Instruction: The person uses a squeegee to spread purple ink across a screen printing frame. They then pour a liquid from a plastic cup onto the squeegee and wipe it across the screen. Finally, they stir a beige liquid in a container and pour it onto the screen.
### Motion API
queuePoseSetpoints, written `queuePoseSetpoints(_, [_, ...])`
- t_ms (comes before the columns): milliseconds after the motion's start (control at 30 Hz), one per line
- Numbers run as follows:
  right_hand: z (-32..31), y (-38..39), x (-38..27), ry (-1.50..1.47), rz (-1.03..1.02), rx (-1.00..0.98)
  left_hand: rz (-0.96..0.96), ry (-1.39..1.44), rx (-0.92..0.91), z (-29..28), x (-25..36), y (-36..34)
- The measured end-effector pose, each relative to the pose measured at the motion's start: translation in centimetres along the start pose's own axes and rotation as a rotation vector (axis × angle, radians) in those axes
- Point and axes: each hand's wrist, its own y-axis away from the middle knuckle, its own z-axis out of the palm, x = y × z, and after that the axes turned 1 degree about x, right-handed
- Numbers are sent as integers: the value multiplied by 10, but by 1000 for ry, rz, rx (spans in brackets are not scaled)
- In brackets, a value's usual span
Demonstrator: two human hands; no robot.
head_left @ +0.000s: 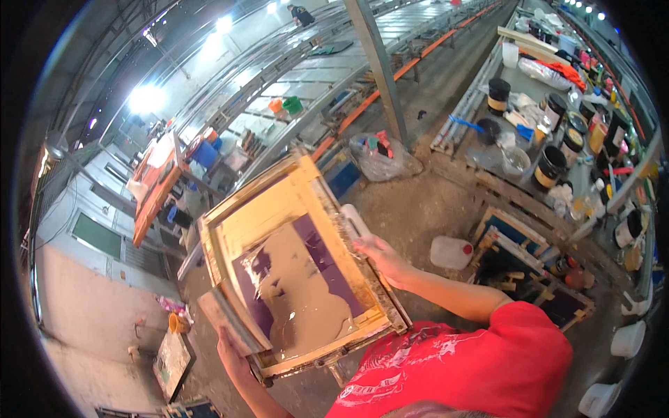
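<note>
In front of me I carry a wooden screen printing frame [313, 184], tilted. Its mesh shows purple areas, and a wet brown ink [306, 306] is spread over the middle and lower part. My right hand [383, 258] is closed on the frame's right side, beside a pale, rounded piece [354, 219] I cannot identify. At the lower left corner my left hand [233, 352] grips from below, its fingers mostly hidden. A wooden squeegee [233, 324] lies against the frame's left side there, pressed by that hand.
A bench [481, 164] at right is crowded with ink tubs [550, 167]. Below it lean more frames [512, 237], near a white jug [451, 252]. A plastic bag [385, 157] lies ahead. Long printing tables [306, 90] stretch away; a person [301, 15] is far off.
</note>
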Motion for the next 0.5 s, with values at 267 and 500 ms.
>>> queuePoseSetpoints(267, [-58,-117,-62,-104,-195,328,-149,-248,-419,231,-16,-275])
queuePoseSetpoints(500, [-128,-198,-133,-145,-493,571,-208,-108,-764,496,-42,-379])
